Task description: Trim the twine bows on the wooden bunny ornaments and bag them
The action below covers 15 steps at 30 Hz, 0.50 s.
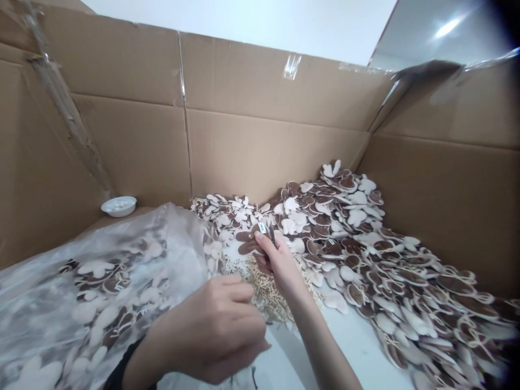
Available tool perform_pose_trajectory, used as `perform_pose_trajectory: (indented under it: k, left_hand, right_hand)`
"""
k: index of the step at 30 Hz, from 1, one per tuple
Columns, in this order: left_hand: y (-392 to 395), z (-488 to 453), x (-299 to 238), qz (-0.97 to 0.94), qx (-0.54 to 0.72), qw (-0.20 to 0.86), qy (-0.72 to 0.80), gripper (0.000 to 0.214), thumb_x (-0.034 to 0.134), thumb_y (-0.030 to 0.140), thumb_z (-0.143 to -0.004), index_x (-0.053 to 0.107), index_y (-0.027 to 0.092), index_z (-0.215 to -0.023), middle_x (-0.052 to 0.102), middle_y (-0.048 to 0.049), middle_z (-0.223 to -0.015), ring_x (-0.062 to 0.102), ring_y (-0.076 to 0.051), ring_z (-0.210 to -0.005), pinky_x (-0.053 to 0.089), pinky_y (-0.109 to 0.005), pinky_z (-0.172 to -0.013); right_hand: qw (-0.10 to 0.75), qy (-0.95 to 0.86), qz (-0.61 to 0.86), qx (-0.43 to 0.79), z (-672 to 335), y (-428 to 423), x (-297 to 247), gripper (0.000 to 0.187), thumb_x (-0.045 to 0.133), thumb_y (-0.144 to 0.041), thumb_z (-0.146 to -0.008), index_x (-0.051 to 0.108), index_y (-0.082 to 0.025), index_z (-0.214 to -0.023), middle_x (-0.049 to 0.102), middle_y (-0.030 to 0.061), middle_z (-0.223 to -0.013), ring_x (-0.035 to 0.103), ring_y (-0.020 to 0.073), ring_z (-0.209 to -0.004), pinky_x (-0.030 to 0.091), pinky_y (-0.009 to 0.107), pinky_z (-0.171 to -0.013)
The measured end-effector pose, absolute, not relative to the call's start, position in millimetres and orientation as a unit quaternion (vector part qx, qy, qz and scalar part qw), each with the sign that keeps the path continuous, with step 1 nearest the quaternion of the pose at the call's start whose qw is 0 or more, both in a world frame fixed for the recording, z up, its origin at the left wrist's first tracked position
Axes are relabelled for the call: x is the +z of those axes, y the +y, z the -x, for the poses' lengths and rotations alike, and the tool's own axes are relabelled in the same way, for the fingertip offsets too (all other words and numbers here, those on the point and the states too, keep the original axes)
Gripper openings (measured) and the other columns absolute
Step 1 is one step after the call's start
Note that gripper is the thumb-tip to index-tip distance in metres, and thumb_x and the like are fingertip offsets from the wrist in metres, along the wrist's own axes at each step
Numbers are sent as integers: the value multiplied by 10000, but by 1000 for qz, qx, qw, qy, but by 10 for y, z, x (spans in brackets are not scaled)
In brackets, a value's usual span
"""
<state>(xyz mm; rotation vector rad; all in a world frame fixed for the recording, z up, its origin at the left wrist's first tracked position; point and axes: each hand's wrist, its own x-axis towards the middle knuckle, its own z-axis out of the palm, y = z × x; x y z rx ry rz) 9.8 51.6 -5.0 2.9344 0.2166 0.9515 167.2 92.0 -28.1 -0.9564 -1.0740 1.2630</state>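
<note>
My right hand (280, 260) pinches a brown bunny-head-shaped fabric piece (246, 248) with a small white-and-teal label (262, 228) at its edge. Something dark shows beside the fingers. Nearer the camera, my left hand (211, 330) is closed with its fingers curled under; whatever it holds, if anything, is hidden. Below and behind the hands lies a heap of small cream cord bows (270, 290), beside small pale labels (235, 265). On the right rises a large pile of brown and white bunny-head pieces (365, 260), several with cream bows.
Cardboard walls (264, 141) enclose the white work surface (357, 346). A clear plastic bag (179, 244) with more bunny pieces covers the left side. A white bowl (119, 212) of small white items stands at the back left. Small dark bits (254, 376) lie in front.
</note>
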Motion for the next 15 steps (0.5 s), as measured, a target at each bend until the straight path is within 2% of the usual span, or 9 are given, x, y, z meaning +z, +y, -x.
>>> perform_pose_trajectory:
  k: [4, 7, 9, 11, 13, 15]
  left_hand:
    - [563, 42, -4, -967, 168, 134, 137, 81, 537, 133, -830, 562, 200, -869, 629, 8, -774, 518, -166, -742, 405, -313, -680]
    - [601, 62, -11, -960, 146, 152, 186, 195, 603, 232, -842, 582, 241, -1036, 648, 4, -888, 566, -178, -831, 447, -305, -730]
    - [630, 30, -34, -956, 173, 98, 218, 218, 587, 266, -864, 589, 235, -1080, 657, -22, -961, 582, -206, -909, 469, -340, -782]
    - [663, -16, -67, -951, 211, 15, 227, 265, 554, 241, -882, 573, 218, -1146, 645, -58, -1124, 555, -255, -1079, 452, -425, -901]
    - [692, -60, -102, -948, 231, -49, 214, 312, 531, 205, -889, 546, 204, -1201, 589, -78, -1275, 480, -277, -1225, 392, -486, -1007]
    - [699, -97, -128, -949, 234, -76, 196, 310, 511, 186, -897, 543, 194, -1205, 549, -77, -1340, 440, -266, -1280, 360, -487, -1057]
  right_hand:
    - [600, -453, 398, 526, -1811, 913, -220, 336, 690, -467, -744, 480, -219, -829, 301, -119, -469, 184, 46, -387, 100, 171, -366]
    - [620, -453, 387, 509, -1950, 896, -166, 325, 715, -413, -743, 467, -231, -847, 322, -110, -504, 157, 46, -403, 89, 188, -378]
    - [649, -449, 390, 475, -2024, 854, -129, 304, 711, -391, -755, 466, -235, -844, 344, -97, -537, 159, 51, -410, 95, 198, -384]
    - [679, -444, 401, 425, -2056, 770, -105, 266, 673, -409, -790, 475, -242, -850, 378, -78, -568, 217, 65, -417, 143, 204, -385]
    - [684, -454, 421, 387, -2044, 650, -100, 237, 603, -455, -841, 495, -256, -910, 450, -47, -625, 324, 91, -451, 230, 214, -399]
    - [662, -486, 439, 364, -2005, 522, -116, 259, 539, -490, -878, 505, -268, -1008, 536, 0, -739, 452, 130, -539, 343, 240, -448]
